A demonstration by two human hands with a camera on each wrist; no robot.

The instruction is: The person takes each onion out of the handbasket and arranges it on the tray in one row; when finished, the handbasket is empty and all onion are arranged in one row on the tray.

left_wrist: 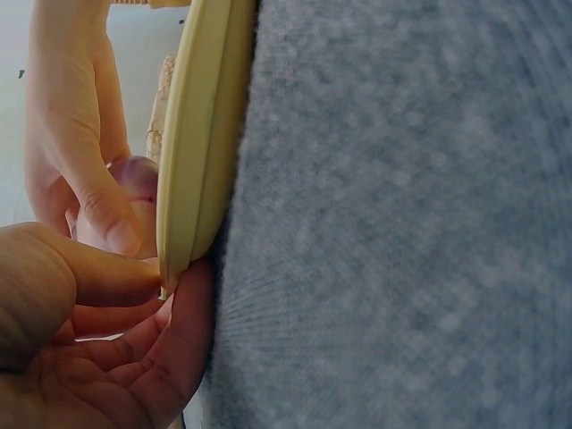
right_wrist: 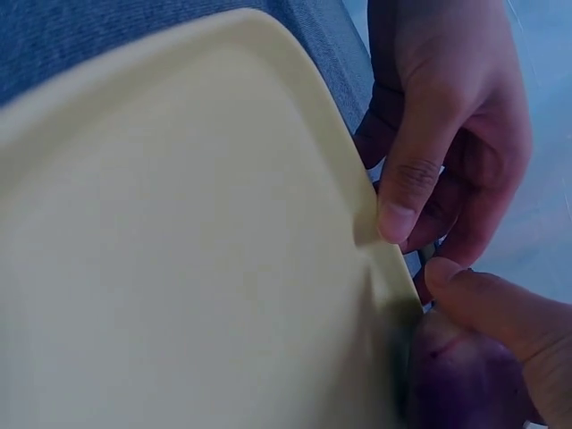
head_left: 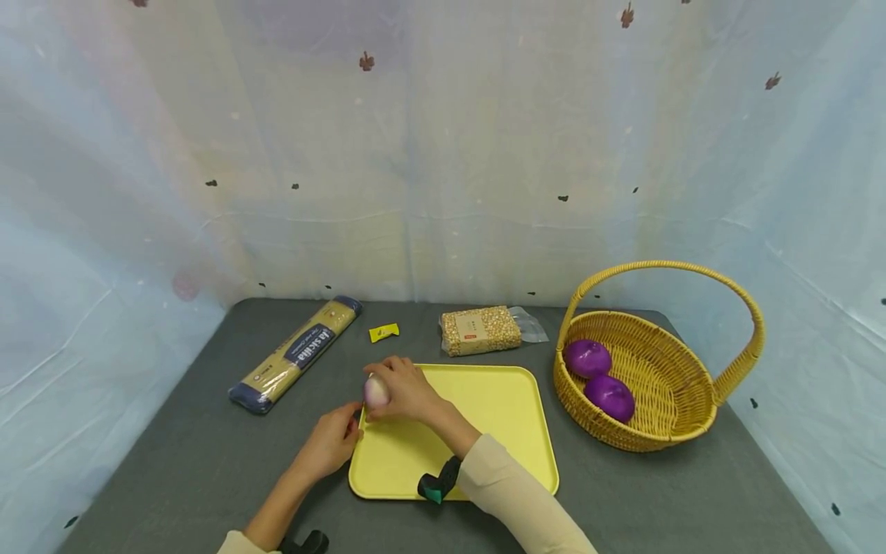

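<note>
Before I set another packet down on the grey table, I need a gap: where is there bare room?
Free: the flat yellow plastic tray right of the hands, and grey felt table in front of the long blue-and-yellow spaghetti packet. Crowded: the tray's left edge, where the left hand pinches the rim and the right hand holds a pale purple onion; also the woven yellow basket.

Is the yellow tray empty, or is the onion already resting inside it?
Apparently empty: the yellow tray shows only bare surface, and the right hand grips the onion at its left rim; contact with the rim cannot be told.
</note>
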